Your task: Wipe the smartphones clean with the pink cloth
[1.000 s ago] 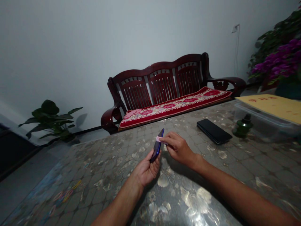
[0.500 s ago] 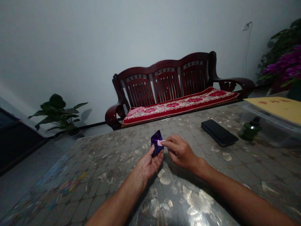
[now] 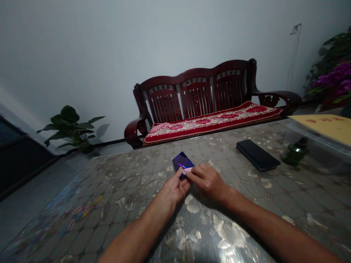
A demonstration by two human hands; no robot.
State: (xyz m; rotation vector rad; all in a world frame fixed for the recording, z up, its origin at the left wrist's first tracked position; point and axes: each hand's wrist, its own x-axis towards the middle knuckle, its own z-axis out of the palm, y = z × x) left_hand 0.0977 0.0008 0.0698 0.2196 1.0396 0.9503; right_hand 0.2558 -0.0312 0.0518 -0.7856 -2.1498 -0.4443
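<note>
A shiny blue-purple phone [image 3: 181, 160] is held in my left hand [image 3: 175, 188], with the thumb on its lower edge and the fingers underneath. Its glossy back faces me and a streak of light crosses it. Between the fingertips of my right hand [image 3: 207, 180] is a small pale pink piece [image 3: 187, 170], perhaps folded cloth or paper. That piece touches the lower part of the phone, close to my left thumb. My right fingers partly cover it.
Right of my hands, a black phone [image 3: 257, 155] lies on the patterned table cover [image 3: 131, 226]. Beyond it stand a green bottle [image 3: 295, 152] and a clear plastic box [image 3: 320, 157] under a yellow sheet [image 3: 326, 126]. Colourful bands [image 3: 87, 210] lie at left. A wooden bench [image 3: 196, 95] stands behind.
The purple phone has turned in my left hand, and its back now catches more light. My right hand has moved slightly down with the pink piece, towards the phone's lower edge.
</note>
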